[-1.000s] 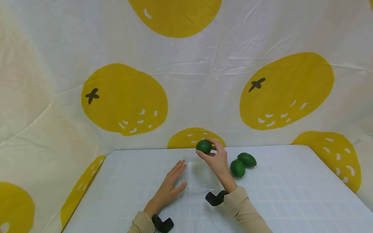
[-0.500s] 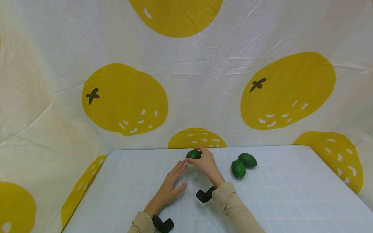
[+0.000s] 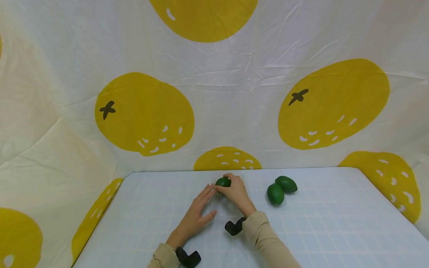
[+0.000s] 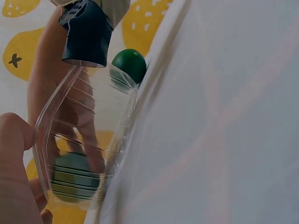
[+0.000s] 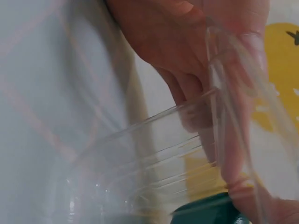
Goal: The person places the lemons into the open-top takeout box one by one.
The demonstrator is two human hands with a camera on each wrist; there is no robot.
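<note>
My right hand (image 3: 236,193) pinches a green lime (image 3: 222,182) between thumb and fingers. The lime is low at the far end of a clear plastic container (image 4: 117,112), seen through its ribbed wall in the left wrist view. My left hand (image 3: 195,215) lies along the container's left side, fingers stretched out and thumb apart. Its fingertips come right up to my right thumb. In the right wrist view the lime's dark green top (image 5: 210,210) shows at the bottom edge, beside the right thumb (image 5: 261,205).
Two more limes lie close together to the right of my right hand: a nearer one (image 3: 275,194) and a farther one (image 3: 286,184). A pale checked cloth (image 3: 335,223) covers the table. Behind it hangs a white curtain (image 3: 234,111) with yellow fruit prints.
My right hand has carried the lime left and down from above the container to its far end, still gripping it. The left hand has stayed nearly still.
</note>
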